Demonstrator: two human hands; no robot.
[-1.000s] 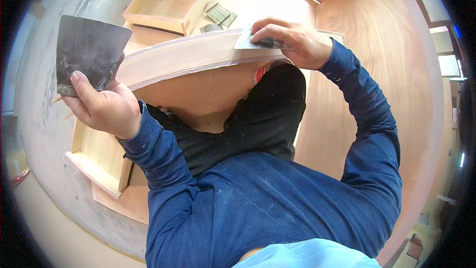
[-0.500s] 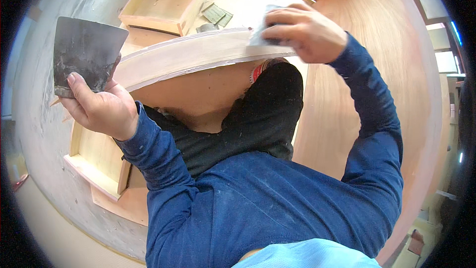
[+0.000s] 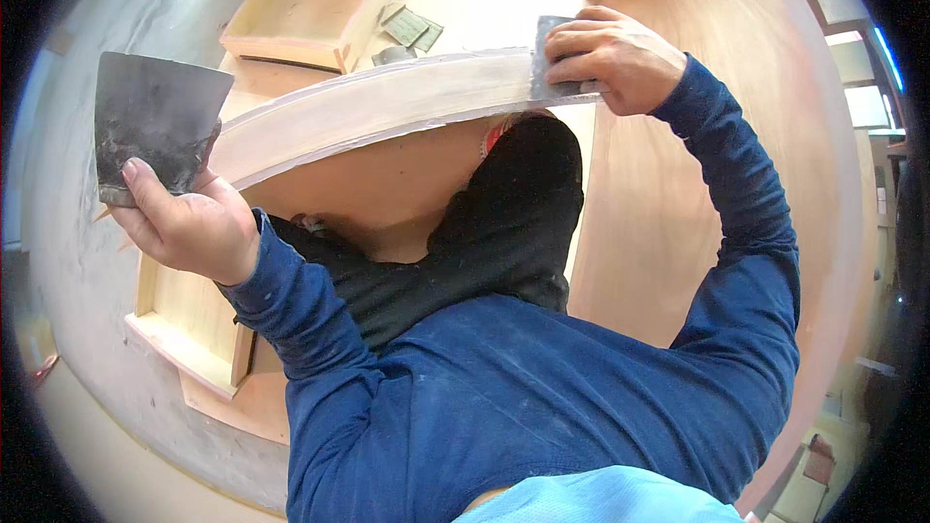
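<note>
Now the right hand (image 3: 625, 60), fingers curled firmly over a grey blade (image 3: 542, 77), reaches the right end of the pale curved board (image 3: 387, 92), farther right than a second ago! The left hand (image 3: 199, 225) (thumb across the front) grips a dark plate (image 3: 160, 116) by the board's left end.

— How does the broad plate (image 3: 165, 97) look?
— Like smooth grey metal, dull, with dark, crusty smears lower down.
— And the curved board (image 3: 387, 92)?
— Chalky, matt whitish coating, ragged along the edges.
— The big panel (image 3: 668, 203)?
— Smooth wood, grain showing. The blue shirt (image 3: 484, 387) is matt, dusty cloth.
</note>
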